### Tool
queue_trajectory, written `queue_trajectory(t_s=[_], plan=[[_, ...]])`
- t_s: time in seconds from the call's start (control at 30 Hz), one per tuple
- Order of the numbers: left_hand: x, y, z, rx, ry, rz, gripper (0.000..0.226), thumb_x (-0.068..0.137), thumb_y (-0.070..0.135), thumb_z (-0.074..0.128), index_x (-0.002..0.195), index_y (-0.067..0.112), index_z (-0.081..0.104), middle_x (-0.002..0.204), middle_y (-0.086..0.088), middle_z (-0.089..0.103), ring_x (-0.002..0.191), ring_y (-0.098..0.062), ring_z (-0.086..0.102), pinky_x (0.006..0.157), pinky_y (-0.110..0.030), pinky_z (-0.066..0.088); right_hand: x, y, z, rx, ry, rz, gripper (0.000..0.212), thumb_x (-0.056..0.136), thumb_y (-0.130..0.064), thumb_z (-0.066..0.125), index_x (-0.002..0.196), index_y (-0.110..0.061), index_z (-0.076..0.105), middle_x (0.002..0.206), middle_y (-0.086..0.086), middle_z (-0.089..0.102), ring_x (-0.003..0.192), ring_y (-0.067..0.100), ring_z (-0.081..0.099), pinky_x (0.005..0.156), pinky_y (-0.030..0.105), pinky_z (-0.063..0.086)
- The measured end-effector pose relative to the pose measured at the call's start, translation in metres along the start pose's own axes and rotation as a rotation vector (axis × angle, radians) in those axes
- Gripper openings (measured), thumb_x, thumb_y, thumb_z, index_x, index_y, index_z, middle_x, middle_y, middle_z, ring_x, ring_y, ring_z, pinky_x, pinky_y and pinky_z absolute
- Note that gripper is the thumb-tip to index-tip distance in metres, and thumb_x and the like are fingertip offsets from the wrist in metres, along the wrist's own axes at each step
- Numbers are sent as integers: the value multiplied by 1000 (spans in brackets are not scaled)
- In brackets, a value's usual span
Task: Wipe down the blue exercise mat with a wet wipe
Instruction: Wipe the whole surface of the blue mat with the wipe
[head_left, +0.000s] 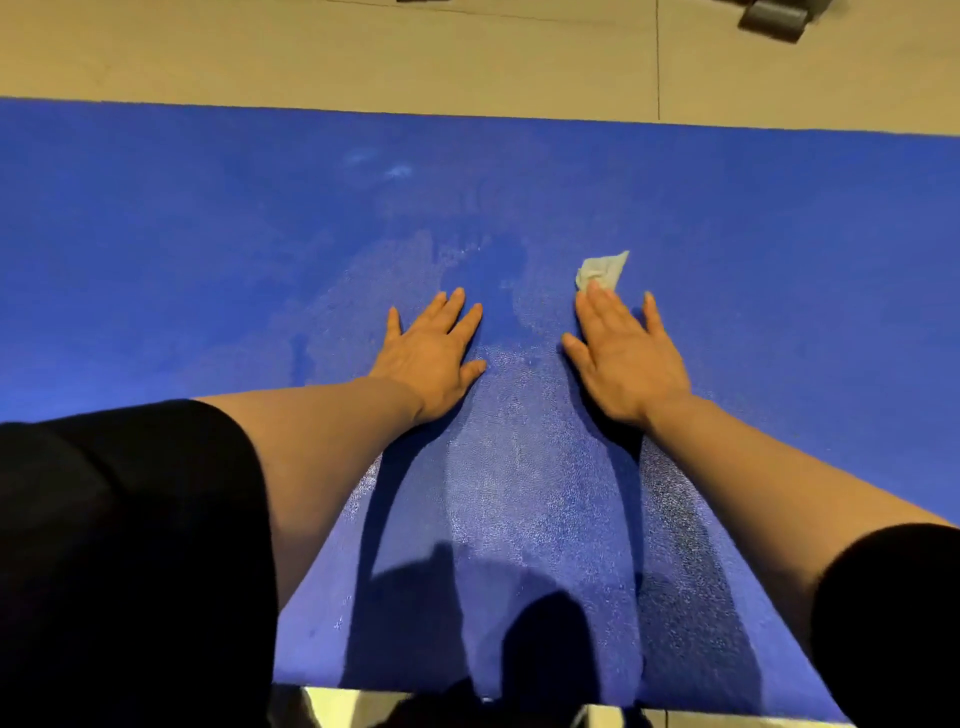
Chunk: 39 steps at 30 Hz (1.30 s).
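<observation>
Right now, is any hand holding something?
Neither grips anything. The right hand presses the wet wipe flat under its straight fingertips; the left hand rests bare on the blue mat.

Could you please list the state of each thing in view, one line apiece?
blue exercise mat: flat on the floor, sheen of damp streaks in the middle
wet wipe: crumpled, pressed to the mat under the right fingers
left hand: flat on the mat, fingers straight
right hand: flat, fingers on the wipe
grey object: on the floor beyond the mat, blurred
</observation>
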<state>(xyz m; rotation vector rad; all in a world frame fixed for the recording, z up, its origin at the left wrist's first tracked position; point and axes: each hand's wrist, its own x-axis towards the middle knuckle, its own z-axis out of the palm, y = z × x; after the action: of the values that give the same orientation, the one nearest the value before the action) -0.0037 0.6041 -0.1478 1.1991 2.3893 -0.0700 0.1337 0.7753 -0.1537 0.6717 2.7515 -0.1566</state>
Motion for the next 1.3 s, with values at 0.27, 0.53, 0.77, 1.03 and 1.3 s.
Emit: queue_trajectory(t_s=[0.27, 0.53, 0.77, 1.03, 1.3], plan=[[-19, 11, 11, -4, -22, -45, 68, 103, 46, 34, 155, 23, -4, 162, 2, -14, 149, -18, -11, 117, -56, -4, -28, -66, 16, 94, 7, -165, 63, 104, -44, 17, 155, -11, -1, 162, 6, -10, 149, 16, -10, 117, 40, -15], [-37, 5, 14, 50, -51, -18, 68, 102, 47, 33, 155, 26, -3, 162, 2, -13, 149, -17, -9, 117, -58, -3, -50, -14, 24, 104, 33, 63, 65, 103, -45, 17, 155, -10, 2, 163, 8, -6, 150, 19, -6, 118, 42, -12], [-54, 30, 29, 15, -35, -94, 68, 104, 44, 30, 155, 19, -7, 162, 1, -15, 149, -18, -12, 117, -57, -3, -68, -51, 33, 136, 14, -156, 63, 104, -45, 16, 155, -13, 0, 162, 4, -9, 149, 16, -10, 119, 40, -13], [-78, 32, 31, 86, -101, -63, 68, 103, 45, 30, 155, 22, -8, 162, 3, -14, 150, -18, -8, 114, -64, -5, -94, -25, 40, 169, 77, 103, 61, 105, -40, 21, 155, -7, 10, 163, 10, 2, 150, 23, 0, 119, 41, -8], [-106, 52, 40, 128, -174, -107, 70, 102, 49, 30, 155, 21, -7, 162, 3, -13, 150, -18, -7, 112, -67, -6, -120, -43, 43, 33, -49, -269, 59, 105, -41, 16, 155, -15, -1, 163, 2, -9, 150, 15, -7, 118, 40, -13]])
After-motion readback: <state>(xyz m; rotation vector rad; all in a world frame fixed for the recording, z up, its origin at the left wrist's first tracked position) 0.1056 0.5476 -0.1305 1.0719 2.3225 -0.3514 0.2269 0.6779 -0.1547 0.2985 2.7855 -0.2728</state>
